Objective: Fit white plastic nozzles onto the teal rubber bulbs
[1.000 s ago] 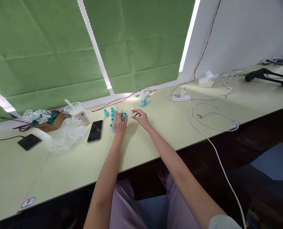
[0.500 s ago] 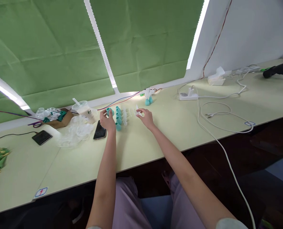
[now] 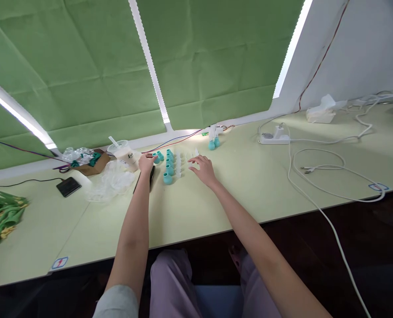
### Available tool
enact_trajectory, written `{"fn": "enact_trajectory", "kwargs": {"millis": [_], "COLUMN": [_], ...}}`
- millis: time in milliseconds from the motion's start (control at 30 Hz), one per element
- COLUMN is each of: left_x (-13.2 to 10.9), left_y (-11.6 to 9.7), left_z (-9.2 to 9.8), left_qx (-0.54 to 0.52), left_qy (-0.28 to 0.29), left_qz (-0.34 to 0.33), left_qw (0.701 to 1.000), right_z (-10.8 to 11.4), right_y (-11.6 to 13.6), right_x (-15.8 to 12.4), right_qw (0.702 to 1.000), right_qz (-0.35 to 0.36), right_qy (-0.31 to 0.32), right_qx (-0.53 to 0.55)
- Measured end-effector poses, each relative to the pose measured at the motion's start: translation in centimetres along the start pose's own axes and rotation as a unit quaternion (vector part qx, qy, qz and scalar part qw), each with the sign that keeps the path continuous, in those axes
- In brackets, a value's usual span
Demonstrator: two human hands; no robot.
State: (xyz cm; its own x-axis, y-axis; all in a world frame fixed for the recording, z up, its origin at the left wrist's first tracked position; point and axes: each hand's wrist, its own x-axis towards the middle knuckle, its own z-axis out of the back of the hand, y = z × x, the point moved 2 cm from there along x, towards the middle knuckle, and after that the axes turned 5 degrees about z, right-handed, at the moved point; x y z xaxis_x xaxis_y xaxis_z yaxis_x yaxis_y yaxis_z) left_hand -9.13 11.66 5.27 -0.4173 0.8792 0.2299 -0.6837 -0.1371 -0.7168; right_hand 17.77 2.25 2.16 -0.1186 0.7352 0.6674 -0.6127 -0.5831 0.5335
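Observation:
My left hand (image 3: 146,162) is closed around the side of a small teal rubber bulb (image 3: 156,157) at the table's back left. Another teal bulb (image 3: 160,155) stands right beside it. Just to the right, several teal bulbs with open necks (image 3: 169,169) form a row running toward me. Alongside lies a row of small clear plastic pieces (image 3: 178,165). My right hand (image 3: 203,169) hovers over the table, thumb and fingers apart, near a few more clear pieces (image 3: 196,153). Behind it, two teal bulbs joined to clear tops (image 3: 214,138) stand together.
A black phone (image 3: 152,176) lies partly under my left forearm. To the left are a drink cup (image 3: 125,154), a crumpled clear bag (image 3: 113,182) and a cardboard box (image 3: 93,164). A power strip (image 3: 274,138) and a looped white cable (image 3: 329,198) lie on the right.
My left hand has lowered the teal bulb to the table, beside another bulb left of the row. My right hand's fingers have spread. The view has shifted slightly left.

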Motion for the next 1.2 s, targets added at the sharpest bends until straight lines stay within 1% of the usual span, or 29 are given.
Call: {"fn": "enact_trajectory", "kwargs": {"millis": [100,233,300,500,733,800,867,933,1033,1133,1200], "left_x": [0.1,0.0,-0.1,-0.2,0.0,-0.2,-0.6,-1.4,-3.1,-4.6,-5.3], "left_y": [0.4,0.9,1.2,2.1,3.0,2.9,2.7,2.6,3.2,4.3,5.0], "left_z": [-0.7,-1.2,-1.4,-1.9,-2.4,-2.2,-1.6,-0.7,0.6,1.5,1.8], "left_qx": [0.018,0.021,0.021,0.013,0.007,0.027,0.083,0.146,0.210,0.251,0.251], "left_qy": [0.026,0.029,0.027,0.009,0.015,0.017,-0.011,-0.035,-0.013,0.027,0.041], "left_qz": [0.006,0.005,0.003,-0.001,-0.021,-0.031,-0.034,-0.008,0.021,0.014,0.015], "left_qw": [0.999,0.999,0.999,1.000,1.000,0.999,0.996,0.989,0.977,0.967,0.967], "right_z": [-0.6,-1.5,-1.8,-2.5,-3.5,-3.6,-3.6,-3.5,-3.2,-2.6,-1.9], "right_y": [0.4,1.3,1.9,3.1,3.0,2.9,2.8,2.8,2.8,2.9,3.0], "right_x": [0.0,-0.4,-0.6,-1.2,-1.3,-1.3,-1.2,-1.2,-1.2,-1.3,-1.3], "right_qw": [0.999,0.991,0.987,0.983,0.980,0.979,0.979,0.979,0.979,0.983,0.987], "right_qz": [0.022,0.055,0.071,0.098,0.101,0.106,0.109,0.106,0.098,0.086,0.067], "right_qy": [0.039,0.114,0.138,0.152,0.157,0.153,0.150,0.151,0.150,0.138,0.119], "right_qx": [0.028,0.037,0.028,-0.022,-0.074,-0.080,-0.085,-0.092,-0.097,-0.089,-0.085]}}
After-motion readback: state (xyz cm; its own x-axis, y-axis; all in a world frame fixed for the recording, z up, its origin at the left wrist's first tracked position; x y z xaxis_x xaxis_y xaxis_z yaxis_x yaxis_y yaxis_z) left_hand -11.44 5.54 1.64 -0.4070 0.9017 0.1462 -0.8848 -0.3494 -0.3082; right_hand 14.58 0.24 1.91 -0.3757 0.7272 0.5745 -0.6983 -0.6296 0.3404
